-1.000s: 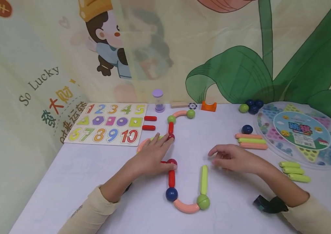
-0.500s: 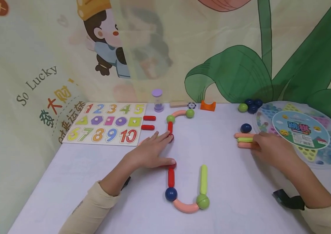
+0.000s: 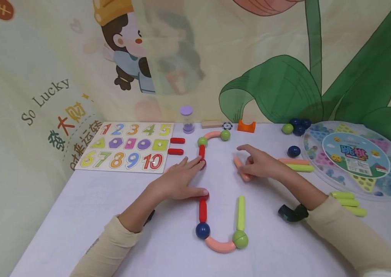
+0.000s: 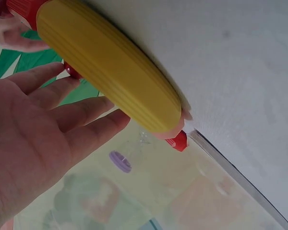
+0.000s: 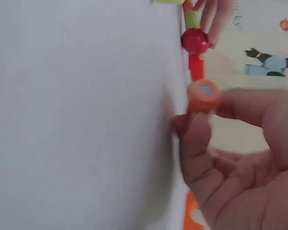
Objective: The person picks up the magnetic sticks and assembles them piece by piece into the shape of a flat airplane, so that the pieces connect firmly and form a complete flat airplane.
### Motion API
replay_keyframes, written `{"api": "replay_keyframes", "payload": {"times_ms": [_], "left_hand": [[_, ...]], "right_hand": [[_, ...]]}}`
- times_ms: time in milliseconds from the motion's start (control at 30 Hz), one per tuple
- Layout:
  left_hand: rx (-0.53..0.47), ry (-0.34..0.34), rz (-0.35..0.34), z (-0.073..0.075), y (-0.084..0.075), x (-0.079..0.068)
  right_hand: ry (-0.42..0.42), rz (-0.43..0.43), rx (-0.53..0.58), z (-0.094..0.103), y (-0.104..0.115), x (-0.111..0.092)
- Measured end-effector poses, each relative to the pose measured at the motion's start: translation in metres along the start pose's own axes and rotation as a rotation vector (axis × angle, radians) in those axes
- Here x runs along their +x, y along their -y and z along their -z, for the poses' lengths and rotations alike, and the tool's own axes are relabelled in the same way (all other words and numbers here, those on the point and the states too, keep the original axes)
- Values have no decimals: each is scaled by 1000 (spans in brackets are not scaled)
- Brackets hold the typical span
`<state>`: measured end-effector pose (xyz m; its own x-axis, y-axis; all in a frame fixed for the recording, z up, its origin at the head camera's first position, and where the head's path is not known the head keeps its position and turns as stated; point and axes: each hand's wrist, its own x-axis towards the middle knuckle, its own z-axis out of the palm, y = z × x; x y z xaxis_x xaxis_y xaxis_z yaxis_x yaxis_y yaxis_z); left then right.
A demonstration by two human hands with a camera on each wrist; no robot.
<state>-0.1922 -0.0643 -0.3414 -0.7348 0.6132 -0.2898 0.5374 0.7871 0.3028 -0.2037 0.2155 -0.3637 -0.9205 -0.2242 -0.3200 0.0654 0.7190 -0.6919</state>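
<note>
My left hand (image 3: 176, 180) lies over the middle of the magnetic chain, fingers spread and straight. Its fingertips touch the upper red ball (image 3: 202, 164) and its thumb rests on the lower red ball (image 3: 204, 196). Close by in the left wrist view is a curved yellow magnetic rod (image 4: 110, 67). My right hand (image 3: 262, 163) pinches a pink magnetic rod (image 3: 238, 163), whose metal-tipped end faces the right wrist camera. Below it, a light green rod (image 3: 241, 211) stands up from a green ball (image 3: 240, 239), joined by a curved pink rod (image 3: 220, 245) to a blue ball (image 3: 203, 231).
Pink and green rods (image 3: 299, 168) lie to the right with a blue ball (image 3: 293, 151). Beyond them is a round checkers board (image 3: 358, 154). A number puzzle board (image 3: 126, 148) and two red rods (image 3: 176, 151) lie left. An hourglass (image 3: 187, 120) stands behind.
My right hand reached right to the row of rods, took one pink rod, and came back left with it toward the chain. The left hand has hardly moved.
</note>
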Motion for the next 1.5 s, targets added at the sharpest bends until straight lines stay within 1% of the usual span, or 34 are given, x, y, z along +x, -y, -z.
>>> {"api": "replay_keyframes", "payload": {"times_ms": [100,133,200,267,400,533,667,767,867,967,1067,1200,1300,1500], "left_hand": [[-3,3,-1,-1,0,0],[-5,3,-3,-1,0,0],[-4,1,-5,-1,0,0],[-2,0,-5,-1,0,0],[-1,4,-5,1,0,-1],[1,1,-7,3,0,-2],[-8,-2,-14,3,1,-2],[-18,1,-13,1,1,-2],[-18,2,-7,0,1,-2],[-5,8,9,0,1,-3],[6,19,45,1,2,-4],[0,33,91,3,7,-7],[-5,45,98,3,10,-8],[7,54,93,3,11,-8]], "right_hand": [[-67,-53,170,-2,4,29],[-90,-55,205,-1,5,37],[-124,-54,233,0,8,50],[-134,-50,219,2,11,58],[-117,-63,203,1,18,65],[-112,-70,259,-3,23,63],[-104,-73,286,-5,23,61],[-90,-86,268,-5,21,58],[-100,-92,206,-2,18,54],[-134,-73,118,2,16,51],[-163,-35,64,5,17,51],[-206,24,20,4,22,54],[-231,48,-11,2,25,57],[-198,53,-13,4,27,59]]}}
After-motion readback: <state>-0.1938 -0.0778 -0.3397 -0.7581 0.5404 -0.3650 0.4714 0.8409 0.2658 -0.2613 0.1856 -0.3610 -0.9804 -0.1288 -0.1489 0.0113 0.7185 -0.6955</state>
